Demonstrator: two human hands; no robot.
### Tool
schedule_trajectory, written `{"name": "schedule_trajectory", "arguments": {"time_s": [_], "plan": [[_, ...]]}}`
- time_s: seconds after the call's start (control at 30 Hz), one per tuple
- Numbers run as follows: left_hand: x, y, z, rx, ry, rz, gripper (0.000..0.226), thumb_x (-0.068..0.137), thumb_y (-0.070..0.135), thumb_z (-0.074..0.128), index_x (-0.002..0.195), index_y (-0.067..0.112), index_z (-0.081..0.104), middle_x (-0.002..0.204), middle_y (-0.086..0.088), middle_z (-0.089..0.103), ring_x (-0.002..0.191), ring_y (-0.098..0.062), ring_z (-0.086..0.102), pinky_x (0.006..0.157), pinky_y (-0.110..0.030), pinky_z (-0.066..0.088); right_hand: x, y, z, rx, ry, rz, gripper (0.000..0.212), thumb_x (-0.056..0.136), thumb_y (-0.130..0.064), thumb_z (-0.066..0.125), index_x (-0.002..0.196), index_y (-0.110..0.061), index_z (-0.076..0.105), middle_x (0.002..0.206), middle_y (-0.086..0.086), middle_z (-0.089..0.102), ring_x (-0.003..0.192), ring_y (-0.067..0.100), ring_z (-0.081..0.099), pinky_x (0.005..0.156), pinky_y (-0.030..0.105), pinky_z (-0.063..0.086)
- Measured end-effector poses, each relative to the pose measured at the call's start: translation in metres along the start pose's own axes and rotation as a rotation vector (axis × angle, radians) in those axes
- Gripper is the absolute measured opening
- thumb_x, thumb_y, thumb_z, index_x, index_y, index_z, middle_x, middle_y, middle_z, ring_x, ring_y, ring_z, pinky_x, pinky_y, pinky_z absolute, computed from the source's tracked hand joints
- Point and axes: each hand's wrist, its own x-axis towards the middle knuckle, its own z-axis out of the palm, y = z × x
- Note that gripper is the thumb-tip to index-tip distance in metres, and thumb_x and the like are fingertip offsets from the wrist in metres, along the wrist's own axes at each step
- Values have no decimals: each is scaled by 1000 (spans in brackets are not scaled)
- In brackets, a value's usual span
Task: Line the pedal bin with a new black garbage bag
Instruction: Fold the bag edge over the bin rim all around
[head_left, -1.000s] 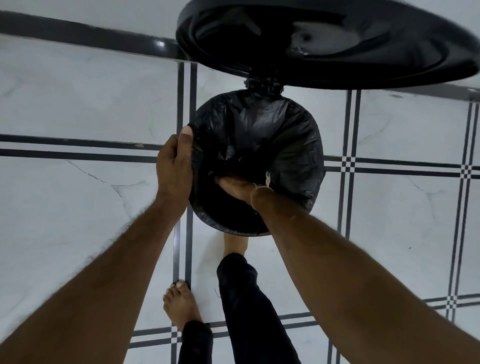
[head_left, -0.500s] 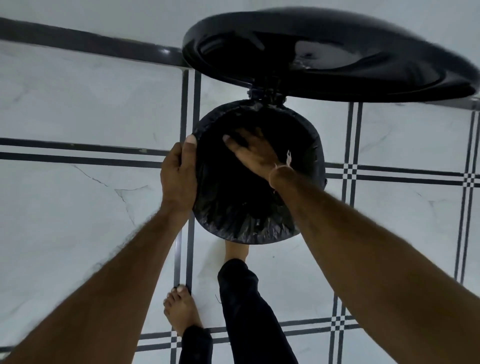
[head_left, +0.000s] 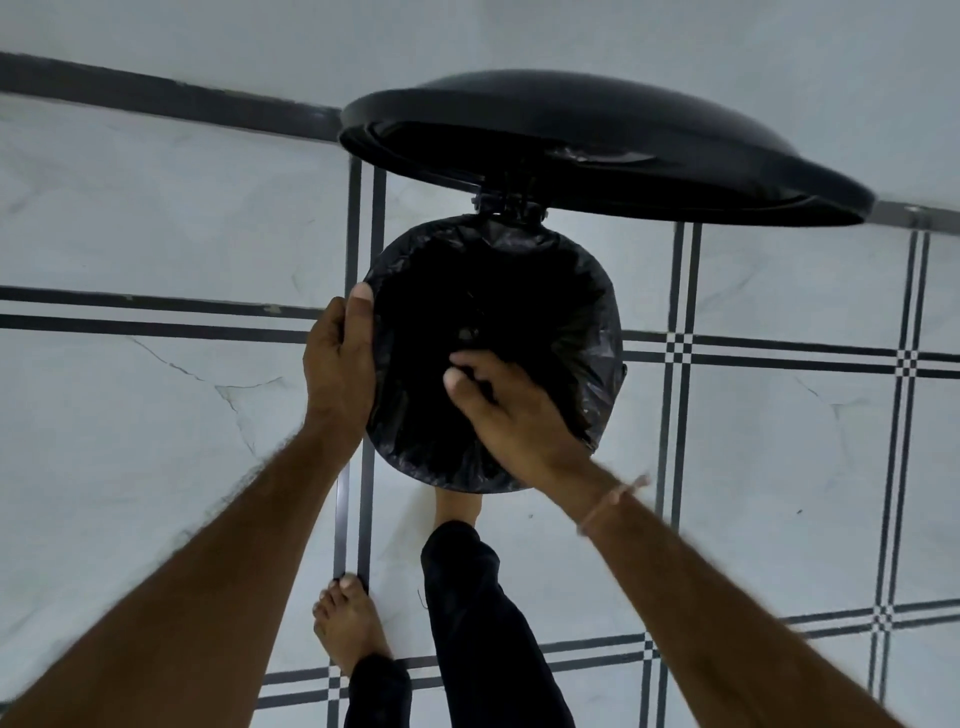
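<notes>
The round pedal bin stands on the floor with its black lid raised at the back. A black garbage bag lines the inside, and its edge is folded over the rim all round. My left hand grips the left rim, thumb on the bag's folded edge. My right hand hovers over the near part of the opening, fingers curled and pinching the bag's plastic. One of my feet is under the bin's front edge, where the pedal is hidden.
The floor is white marble tile with dark double lines. My other bare foot stands left of my leg in black trousers. A dark skirting strip runs along the wall behind the bin.
My right hand has come up out of the bag and back toward the near rim. The left hand has kept its hold on the left rim. The view has tilted down a little.
</notes>
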Motion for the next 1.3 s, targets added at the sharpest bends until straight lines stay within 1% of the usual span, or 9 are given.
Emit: {"name": "schedule_trajectory", "arguments": {"time_s": [0.2, 0.37, 0.53, 0.63, 0.77, 1.0, 1.1, 1.2, 1.3], "plan": [[2, -3, -1, -5, -12, 8, 66, 102, 56, 47, 92, -9, 50, 82, -9, 52, 79, -15, 53, 73, -34, 50, 52, 21, 43, -32, -351, 220, 69, 100, -73, 37, 161, -41, 32, 173, -1, 25, 159, 29, 24, 128, 46, 18], [1, -1, 1, 14, 18, 15, 58, 102, 54, 48, 79, 1, 48, 75, -4, 44, 72, -11, 46, 65, -24, 44, 101, 21, 57, -58, -349, 311, 61, 111, -51, 37, 163, -20, 36, 172, 8, 29, 159, 31, 25, 128, 35, 16], [-1, 6, 0, 17, -8, 4, 65, 104, 53, 47, 87, -9, 47, 81, -12, 48, 78, -19, 49, 72, -35, 46, 56, 19, 28, 55, -82, 147, 52, 104, -48, 52, 150, -23, 54, 153, 8, 57, 144, 28, 50, 119, 34, 38], [-1, 8, 0, 14, -17, 0, 64, 105, 51, 47, 89, -10, 49, 82, -12, 49, 78, -19, 50, 73, -36, 47, 23, 24, 6, -31, 139, 50, 58, 94, -63, 46, 147, -40, 48, 150, 7, 53, 136, 34, 51, 112, 45, 43], [-3, 7, 1, 24, -3, -13, 62, 104, 53, 47, 86, -6, 47, 81, -9, 46, 77, -18, 47, 72, -33, 44, 51, 39, -6, 66, 79, 282, 63, 97, -69, 41, 155, -47, 34, 158, 15, 44, 140, 45, 47, 119, 50, 35], [-2, 8, -1, 5, -35, -12, 65, 104, 53, 47, 94, -11, 51, 85, -10, 50, 82, -20, 50, 78, -37, 46, 102, 49, 17, 122, 22, 424, 61, 108, -49, 45, 162, -21, 38, 166, 12, 40, 154, 36, 36, 128, 42, 23], [-4, 14, -4, 28, -58, -12, 62, 106, 51, 47, 91, -9, 51, 84, -11, 49, 81, -20, 48, 77, -36, 44, 58, 31, 5, 194, 157, 229, 53, 106, -41, 52, 155, -21, 47, 151, 14, 58, 140, 36, 52, 116, 32, 36], [-9, 18, -7, 96, 1, -36, 49, 105, 55, 47, 86, 10, 52, 77, 5, 52, 78, -12, 50, 76, -32, 45, 2, 18, -15, 13, 435, -87, 47, 102, -33, 57, 145, -16, 57, 141, 9, 62, 133, 27, 55, 107, 26, 37], [-10, 31, -10, 109, 61, -24, 50, 104, 59, 41, 99, 12, 55, 89, 3, 59, 87, -18, 58, 86, -42, 51, -14, 18, -46, -35, 674, -63, 49, 103, -31, 55, 147, -10, 54, 143, 13, 57, 133, 26, 50, 107, 28, 38]]}}
